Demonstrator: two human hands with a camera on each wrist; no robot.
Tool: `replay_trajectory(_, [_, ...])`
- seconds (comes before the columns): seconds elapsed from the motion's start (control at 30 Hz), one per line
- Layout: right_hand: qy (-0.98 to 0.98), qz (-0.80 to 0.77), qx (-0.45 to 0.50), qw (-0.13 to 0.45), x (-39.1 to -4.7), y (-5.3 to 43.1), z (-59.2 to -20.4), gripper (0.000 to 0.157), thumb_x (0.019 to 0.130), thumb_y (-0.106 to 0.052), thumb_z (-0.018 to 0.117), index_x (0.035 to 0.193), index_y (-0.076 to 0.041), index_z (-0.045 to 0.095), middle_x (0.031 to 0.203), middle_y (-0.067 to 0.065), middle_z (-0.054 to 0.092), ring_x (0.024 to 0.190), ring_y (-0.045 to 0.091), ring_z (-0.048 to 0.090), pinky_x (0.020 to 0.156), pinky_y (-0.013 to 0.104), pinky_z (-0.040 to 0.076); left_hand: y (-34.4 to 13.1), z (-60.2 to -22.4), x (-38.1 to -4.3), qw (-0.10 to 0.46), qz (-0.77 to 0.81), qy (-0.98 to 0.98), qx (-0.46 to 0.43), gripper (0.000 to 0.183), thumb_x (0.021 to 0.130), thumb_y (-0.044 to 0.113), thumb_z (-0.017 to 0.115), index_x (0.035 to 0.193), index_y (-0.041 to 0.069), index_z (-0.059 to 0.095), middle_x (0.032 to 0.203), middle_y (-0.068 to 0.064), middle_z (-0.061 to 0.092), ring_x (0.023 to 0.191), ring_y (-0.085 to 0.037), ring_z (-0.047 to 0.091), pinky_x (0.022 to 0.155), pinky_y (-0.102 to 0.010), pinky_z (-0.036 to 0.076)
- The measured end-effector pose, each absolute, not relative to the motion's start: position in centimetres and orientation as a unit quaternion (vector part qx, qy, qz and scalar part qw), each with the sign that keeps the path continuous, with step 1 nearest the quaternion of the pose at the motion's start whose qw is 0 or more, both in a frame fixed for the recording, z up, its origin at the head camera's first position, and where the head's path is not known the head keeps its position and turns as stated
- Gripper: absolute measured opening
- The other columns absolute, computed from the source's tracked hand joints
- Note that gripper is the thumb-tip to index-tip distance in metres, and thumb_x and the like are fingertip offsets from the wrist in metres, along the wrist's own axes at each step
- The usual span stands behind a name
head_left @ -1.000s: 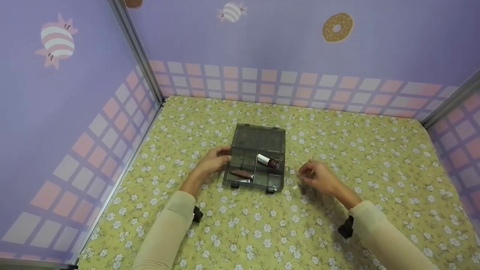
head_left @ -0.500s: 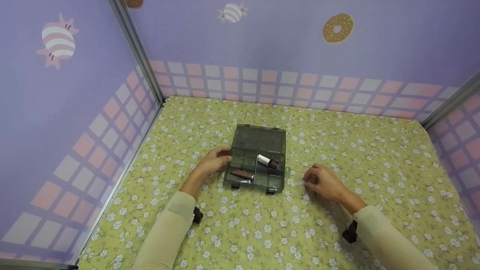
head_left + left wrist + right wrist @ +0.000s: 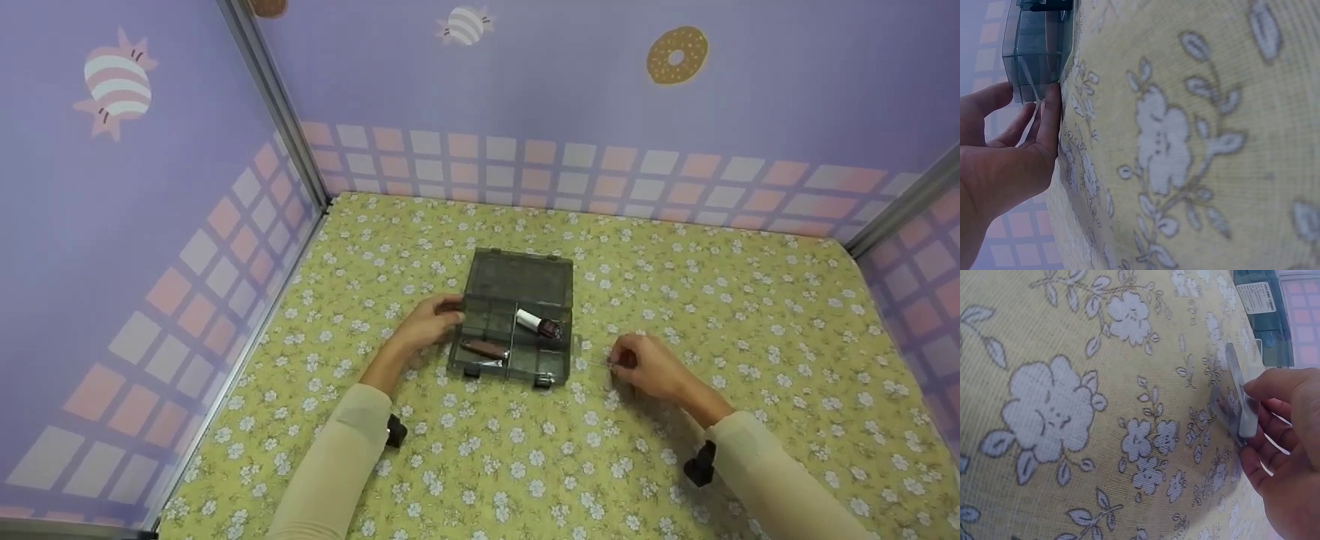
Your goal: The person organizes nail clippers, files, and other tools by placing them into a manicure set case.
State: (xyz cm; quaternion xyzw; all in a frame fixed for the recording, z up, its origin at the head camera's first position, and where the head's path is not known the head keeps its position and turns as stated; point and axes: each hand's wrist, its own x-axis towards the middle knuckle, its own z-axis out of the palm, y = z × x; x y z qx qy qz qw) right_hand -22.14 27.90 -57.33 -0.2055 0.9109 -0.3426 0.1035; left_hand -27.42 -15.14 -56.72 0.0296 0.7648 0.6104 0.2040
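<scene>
A grey see-through compartment box (image 3: 519, 277) lies with its lid folded back. My left hand (image 3: 429, 322) holds its left side; in the left wrist view the thumb and fingers (image 3: 1050, 112) are at the box's wall. Right of the box, my right hand (image 3: 649, 367) pinches a clear flat plastic piece (image 3: 1243, 391) between thumb and fingers, low over the cloth. A second clear outline shows below it in the right wrist view. Inside the box lie a nail polish bottle (image 3: 550, 328) with a white cap, back right, and a long reddish-brown thing (image 3: 485, 348) with a silvery edge, front left.
Another clear piece (image 3: 576, 346) lies against the box's right side. The box has two dark latches (image 3: 543, 381) along its front. A flowered yellow cloth (image 3: 480, 450) covers the table, and patterned walls (image 3: 555, 90) stand behind and at both sides.
My right hand has drawn a little to the right and towards me with the clear piece, which has turned and looks thinner in the head view. My left hand and the box stay put.
</scene>
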Motion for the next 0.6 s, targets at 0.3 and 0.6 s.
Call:
replay_trajectory(0.3, [0.894, -0.388, -0.206, 0.089, -22.7, 27.7, -55.6, 0.005, 0.101, -0.006, 0.072, 0.100, -0.001, 0.070, 0.092, 0.004, 0.068, 0.081, 0.019, 0.065, 0.068, 0.031, 0.056, -15.2, -56.9, -27.4, 0.211, 0.636, 0.742, 0.031, 0.053, 0.111, 0.013, 0.057, 0.161, 0.005, 0.042, 0.159, -0.016, 0.046, 0.145, -0.033, 0.048, 0.114, -0.049, 0.047])
replay_trajectory(0.6, [0.889, -0.397, -0.208, 0.098, -22.9, 27.7, -55.0, 0.008, 0.104, -0.009, 0.069, 0.102, -0.002, 0.070, 0.093, 0.006, 0.068, 0.081, 0.020, 0.065, 0.068, 0.032, 0.056, -15.1, -56.8, -27.4, 0.215, 0.638, 0.739, 0.025, 0.053, 0.111, 0.013, 0.058, 0.161, 0.006, 0.043, 0.159, -0.016, 0.046, 0.144, -0.033, 0.049, 0.112, -0.049, 0.049])
